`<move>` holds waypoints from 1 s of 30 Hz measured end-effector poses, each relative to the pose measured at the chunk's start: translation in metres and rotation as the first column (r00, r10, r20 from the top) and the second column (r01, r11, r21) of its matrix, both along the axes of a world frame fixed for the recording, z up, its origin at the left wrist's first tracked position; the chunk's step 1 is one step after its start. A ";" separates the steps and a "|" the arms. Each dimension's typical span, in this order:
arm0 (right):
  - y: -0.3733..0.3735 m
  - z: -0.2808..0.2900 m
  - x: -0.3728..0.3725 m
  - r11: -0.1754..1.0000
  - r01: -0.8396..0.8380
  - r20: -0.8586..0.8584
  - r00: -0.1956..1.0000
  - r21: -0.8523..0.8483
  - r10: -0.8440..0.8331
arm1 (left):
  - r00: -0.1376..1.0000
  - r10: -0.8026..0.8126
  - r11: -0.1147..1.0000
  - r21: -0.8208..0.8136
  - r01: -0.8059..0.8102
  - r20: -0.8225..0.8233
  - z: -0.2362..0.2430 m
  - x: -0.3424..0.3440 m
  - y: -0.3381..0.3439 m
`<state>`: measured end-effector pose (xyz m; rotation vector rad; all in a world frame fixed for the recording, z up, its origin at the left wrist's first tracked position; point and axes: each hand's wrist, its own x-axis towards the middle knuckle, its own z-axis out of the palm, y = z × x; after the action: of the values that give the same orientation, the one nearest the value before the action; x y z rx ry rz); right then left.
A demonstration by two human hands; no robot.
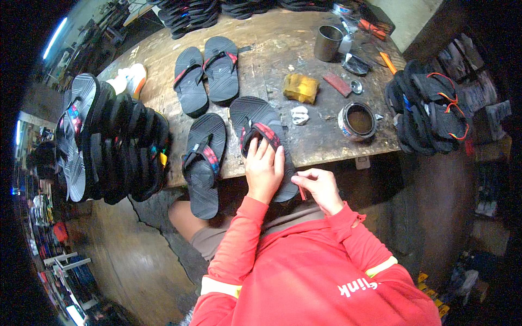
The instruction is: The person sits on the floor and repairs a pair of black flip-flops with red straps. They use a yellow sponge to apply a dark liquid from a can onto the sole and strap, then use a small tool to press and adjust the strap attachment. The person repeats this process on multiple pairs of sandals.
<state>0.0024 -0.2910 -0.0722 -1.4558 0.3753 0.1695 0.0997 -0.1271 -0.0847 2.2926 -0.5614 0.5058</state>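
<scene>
My left hand (265,169) lies over a black flip-flop (253,111) with a red patterned strap, its fingertips at the strap and gripping there. The heel of that flip-flop sticks out past the table's near edge. Beside that heel, my right hand (319,187) is closed in a pinch. A thin red strip (302,193) hangs from its fingers; its upper end is hidden. To the left sits a matching flip-flop (204,163) with a red and blue strap, also overhanging the edge. Farther back lies another pair, a left one (190,81) and a right one (222,68).
Stacked flip-flops stand at the left (117,141) and right (427,108) table edges. On the worn wooden table (272,49) are a yellow block (300,88), a crumpled white scrap (299,115), an open tin (357,120), a red bar (337,85) and a metal cup (328,43).
</scene>
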 end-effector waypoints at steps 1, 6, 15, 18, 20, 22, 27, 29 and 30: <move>-0.001 0.000 0.000 0.998 0.001 -0.057 0.998 -0.070 -0.004 | 1.000 -0.001 1.000 -0.009 0.001 0.020 0.000 0.000 0.000; -0.004 -0.001 -0.002 0.994 0.024 0.000 1.000 -0.104 -0.024 | 1.000 0.029 0.999 0.020 -0.029 -0.009 0.000 -0.002 0.000; -0.003 0.005 0.012 0.977 -0.020 -0.095 0.995 -0.214 -0.001 | 1.000 -0.019 1.000 -0.015 0.019 0.003 0.000 0.000 0.003; -0.005 0.008 0.010 0.995 -0.013 -0.023 1.000 -0.100 0.011 | 0.999 0.020 1.000 -0.005 -0.020 0.026 -0.001 -0.002 0.003; -0.006 0.007 0.010 0.992 -0.051 0.034 0.998 -0.111 0.055 | 0.999 0.040 0.999 0.018 -0.040 0.029 0.001 -0.004 0.002; -0.009 0.005 0.008 1.000 -0.027 -0.064 0.998 0.005 0.027 | 0.996 0.070 0.996 0.059 -0.073 0.049 0.007 -0.007 0.001; -0.022 -0.003 -0.009 0.997 0.079 -0.124 0.989 0.017 -0.076 | 0.987 0.158 0.951 0.267 -0.154 0.008 0.018 -0.014 -0.018; -0.029 -0.006 -0.017 0.993 0.107 -0.100 0.990 0.049 -0.101 | 0.998 0.063 0.939 0.340 -0.053 -0.017 0.015 -0.009 -0.029; -0.032 -0.007 -0.021 0.989 0.123 -0.121 0.986 0.087 -0.112 | 0.998 0.057 0.892 0.451 -0.039 -0.027 0.012 -0.007 -0.034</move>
<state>-0.0188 -0.3234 -0.0791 -1.3307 0.5400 0.1749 0.0927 -0.1613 -0.0726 2.7571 -0.6584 0.3798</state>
